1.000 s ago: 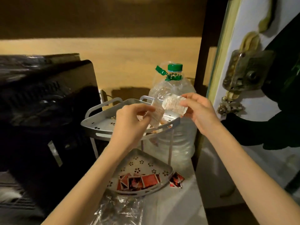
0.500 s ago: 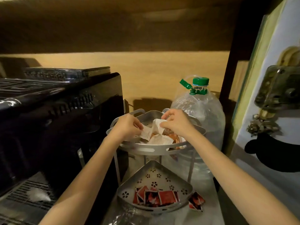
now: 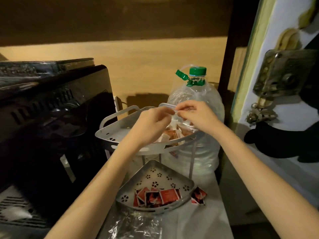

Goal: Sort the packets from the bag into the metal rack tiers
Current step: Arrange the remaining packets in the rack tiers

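Nearest the camera, a crumpled clear bag (image 3: 136, 226) lies on the desk (image 3: 207, 221) in front of the rack. Just behind it sits the rack's lower tier (image 3: 155, 171), with red packets (image 3: 156, 196) bunched at its front edge; one more red packet (image 3: 198, 197) lies on the desk, touching the tier's right corner from outside.

Above it, the upper tier (image 3: 110, 131) holds a heap of pale and orange packets (image 3: 172, 133) on its right side. Both hands work over that heap. The left hand (image 3: 151, 125) and the right hand (image 3: 195, 116) have their fingers curled, tips meeting on a small pale packet (image 3: 174, 113) pinched between them, just above the pile. Whether each hand holds its own packet or both share one is hard to tell.

Behind the rack stands a large bottle (image 3: 198, 100); to the rack's left is a black appliance (image 3: 51, 109).

The step in hand looks like picking through the upper heap, singling out one packet. Next it wants separating from the pile and setting on the tier it belongs to; the stray red packet on the desk likely belongs in the lower tier.
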A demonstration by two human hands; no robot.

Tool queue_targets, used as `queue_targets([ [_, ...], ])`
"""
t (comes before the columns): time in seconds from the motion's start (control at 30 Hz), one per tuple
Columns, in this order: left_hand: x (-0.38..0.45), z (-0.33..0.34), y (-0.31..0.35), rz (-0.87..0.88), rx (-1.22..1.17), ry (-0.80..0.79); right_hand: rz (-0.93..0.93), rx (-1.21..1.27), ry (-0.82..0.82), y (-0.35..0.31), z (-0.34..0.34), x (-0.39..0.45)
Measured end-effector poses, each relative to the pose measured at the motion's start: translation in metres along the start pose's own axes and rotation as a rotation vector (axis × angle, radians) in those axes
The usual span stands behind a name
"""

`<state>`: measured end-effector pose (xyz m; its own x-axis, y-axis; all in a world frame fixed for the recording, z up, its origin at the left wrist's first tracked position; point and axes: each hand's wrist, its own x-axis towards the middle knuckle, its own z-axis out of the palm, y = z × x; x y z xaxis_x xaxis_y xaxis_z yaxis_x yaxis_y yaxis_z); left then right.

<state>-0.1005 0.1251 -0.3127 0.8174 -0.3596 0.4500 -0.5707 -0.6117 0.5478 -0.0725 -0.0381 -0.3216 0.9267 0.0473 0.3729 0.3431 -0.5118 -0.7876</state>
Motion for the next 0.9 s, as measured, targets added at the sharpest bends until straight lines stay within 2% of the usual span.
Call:
queue_targets([
  [0.1,-0.006,0.024,0.021,0.094,-0.185,-0.073,-0.032,0.122,0.135,0.012,-0.022,-0.02],
  [0.17,-0.015,0.047,0.03,0.171,-0.246,-0.084,-0.03,0.146,0.294,0.029,-0.032,-0.036],
  [0.23,-0.028,0.076,0.033,0.242,-0.224,-0.063,0.021,0.14,0.453,0.059,-0.037,-0.053],
  [0.3,-0.044,0.109,0.028,0.229,-0.162,-0.045,0.117,0.109,0.497,0.093,-0.036,-0.072],
  [0.43,-0.073,0.181,-0.006,0.033,-0.107,-0.104,0.338,0.047,0.364,0.162,-0.019,-0.108],
  [0.53,-0.095,0.222,-0.04,-0.091,-0.049,-0.265,0.476,0.029,0.263,0.201,0.001,-0.135],
  [0.63,-0.115,0.255,-0.065,-0.139,0.008,-0.386,0.573,-0.105,0.145,0.237,0.018,-0.156],
  [0.77,-0.127,0.28,-0.081,-0.185,0.116,-0.51,0.554,-0.267,-0.001,0.262,0.039,-0.164],
  [0.9,-0.13,0.292,-0.081,-0.156,0.341,-0.517,0.511,-0.45,-0.139,0.27,0.059,-0.155],
])
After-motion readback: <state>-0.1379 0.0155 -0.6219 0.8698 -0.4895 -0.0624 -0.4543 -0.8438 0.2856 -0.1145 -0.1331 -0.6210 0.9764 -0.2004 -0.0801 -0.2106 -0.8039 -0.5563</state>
